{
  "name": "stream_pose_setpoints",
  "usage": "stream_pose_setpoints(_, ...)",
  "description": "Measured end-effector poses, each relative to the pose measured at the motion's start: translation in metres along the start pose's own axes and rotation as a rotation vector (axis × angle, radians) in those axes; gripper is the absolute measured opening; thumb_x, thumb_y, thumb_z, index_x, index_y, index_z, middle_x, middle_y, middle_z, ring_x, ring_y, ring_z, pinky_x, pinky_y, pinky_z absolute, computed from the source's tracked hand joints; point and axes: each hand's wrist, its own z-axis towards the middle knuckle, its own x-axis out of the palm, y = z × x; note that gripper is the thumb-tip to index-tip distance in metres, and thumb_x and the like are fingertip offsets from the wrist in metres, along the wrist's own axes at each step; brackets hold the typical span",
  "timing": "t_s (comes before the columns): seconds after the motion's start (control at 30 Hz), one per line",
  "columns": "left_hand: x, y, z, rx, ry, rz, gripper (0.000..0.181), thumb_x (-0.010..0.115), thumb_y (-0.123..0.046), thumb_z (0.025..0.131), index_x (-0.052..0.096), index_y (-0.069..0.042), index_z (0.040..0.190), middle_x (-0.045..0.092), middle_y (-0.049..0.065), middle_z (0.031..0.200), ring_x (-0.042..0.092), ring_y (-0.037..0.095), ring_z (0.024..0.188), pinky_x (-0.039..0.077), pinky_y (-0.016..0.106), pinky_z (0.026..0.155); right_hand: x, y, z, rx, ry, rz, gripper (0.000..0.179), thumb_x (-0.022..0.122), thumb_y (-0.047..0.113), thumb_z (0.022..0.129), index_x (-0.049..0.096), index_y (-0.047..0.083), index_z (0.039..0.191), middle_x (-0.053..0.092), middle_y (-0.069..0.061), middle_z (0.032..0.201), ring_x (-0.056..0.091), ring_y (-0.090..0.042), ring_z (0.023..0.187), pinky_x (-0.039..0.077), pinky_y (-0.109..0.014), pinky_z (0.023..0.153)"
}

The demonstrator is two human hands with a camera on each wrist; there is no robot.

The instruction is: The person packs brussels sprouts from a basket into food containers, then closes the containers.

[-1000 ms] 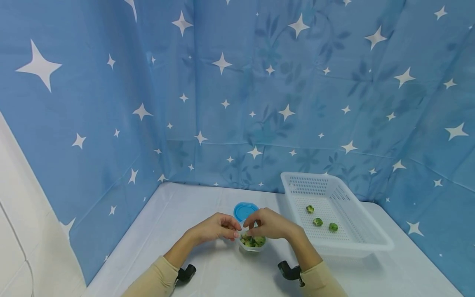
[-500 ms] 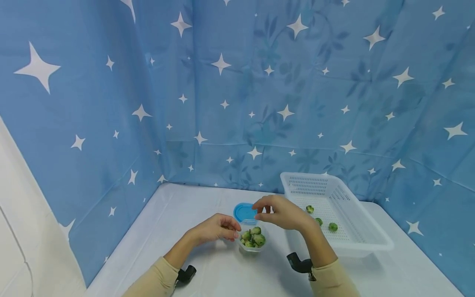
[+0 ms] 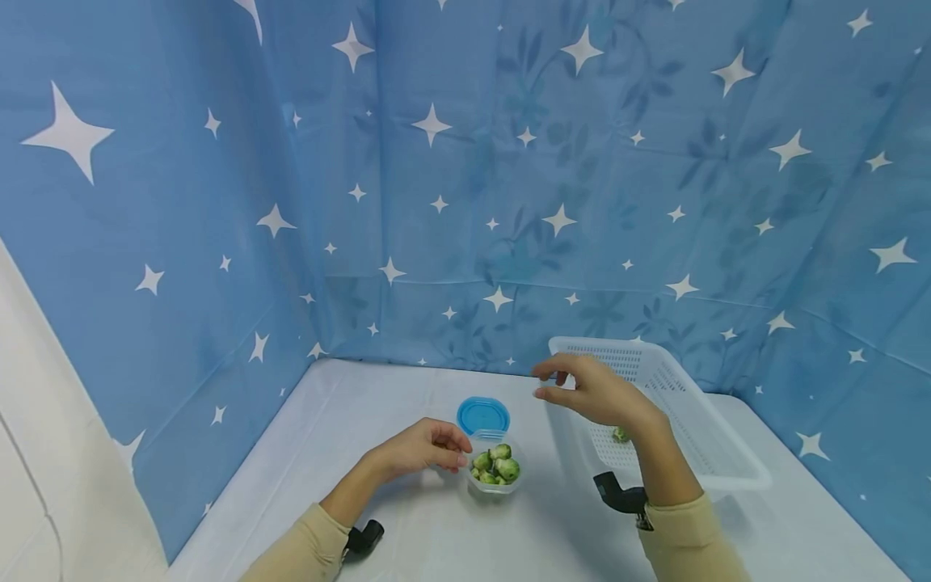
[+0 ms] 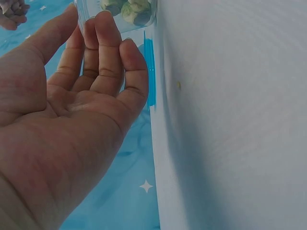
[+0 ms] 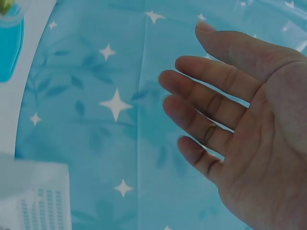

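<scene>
Fingers (image 4: 109, 52) of the left hand (image 3: 422, 447) bent softly, gripping nothing, right by the tub (image 3: 494, 489); a bump from them could have spilled its sprouts (image 3: 503, 467). Farther off, the right hand (image 3: 598, 392) hung empty, fingers loosely bent, near the basket (image 3: 709, 428).

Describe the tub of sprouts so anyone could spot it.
On the white table, left of the big white basket, lies a blue lid. Nearer the camera, by the left hand, is the small tub: the clear one, heaped with green sprouts.
</scene>
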Motion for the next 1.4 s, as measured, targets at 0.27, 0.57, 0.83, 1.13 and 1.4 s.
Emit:
stream_pose_setpoints(0.27, -0.001, -0.001, 0.0, 0.002, 0.006, 0.012, 0.032, 0.071, -0.017, 0.1, 0.068, 0.004, 0.123, 0.073, 0.0, 0.102, 0.07, 0.015, 0.09, 0.059, 0.036, 0.083, -0.018, -0.028, 0.001, 0.065, 0.014, 0.022, 0.037, 0.073, 0.027, 0.099, 0.07, 0.006, 0.13, 0.071, -0.011, 0.123, 0.062, -0.02, 0.1, 0.056, -0.034, 0.079)
stream_pose_setpoints(0.57, 0.0, 0.001, 0.0, -0.016, -0.008, 0.016, 0.028, 0.07, -0.014, 0.1, 0.069, 0.003, 0.122, 0.073, 0.002, 0.102, 0.07, 0.017, 0.089, 0.058, 0.035, 0.081, -0.028, -0.075, -0.001, 0.118, 0.12, 0.078, 0.045, 0.071, 0.031, 0.1, 0.067, 0.001, 0.133, 0.069, -0.018, 0.128, 0.067, -0.026, 0.107, 0.057, -0.034, 0.083)
stream_pose_setpoints(0.83, 0.001, 0.0, -0.001, -0.021, -0.021, 0.011, 0.028, 0.072, -0.016, 0.099, 0.07, 0.002, 0.12, 0.074, 0.002, 0.102, 0.07, 0.018, 0.089, 0.058, 0.035, 0.08, -0.039, -0.105, 0.0, 0.198, 0.082, 0.063, 0.045, 0.07, 0.032, 0.101, 0.067, 0.0, 0.133, 0.069, -0.019, 0.127, 0.065, -0.037, 0.116, 0.056, -0.053, 0.093)
stream_pose_setpoints(1.13, 0.001, 0.0, -0.001, -0.023, -0.028, 0.017, 0.028, 0.073, -0.016, 0.098, 0.071, 0.001, 0.119, 0.074, 0.002, 0.101, 0.069, 0.018, 0.088, 0.058, 0.035, 0.08, -0.037, -0.125, 0.001, 0.315, 0.057, 0.068, 0.045, 0.069, 0.027, 0.102, 0.065, -0.005, 0.133, 0.066, -0.027, 0.13, 0.065, -0.04, 0.116, 0.058, -0.055, 0.091)
stream_pose_setpoints(1.4, 0.002, -0.002, -0.002, -0.025, -0.03, 0.014, 0.028, 0.072, -0.015, 0.099, 0.07, 0.003, 0.121, 0.074, 0.001, 0.101, 0.069, 0.017, 0.088, 0.058, 0.035, 0.08, -0.019, -0.158, -0.005, 0.385, 0.008, 0.125, 0.049, 0.067, 0.03, 0.103, 0.063, -0.007, 0.135, 0.065, -0.027, 0.131, 0.065, -0.042, 0.116, 0.058, -0.055, 0.091)
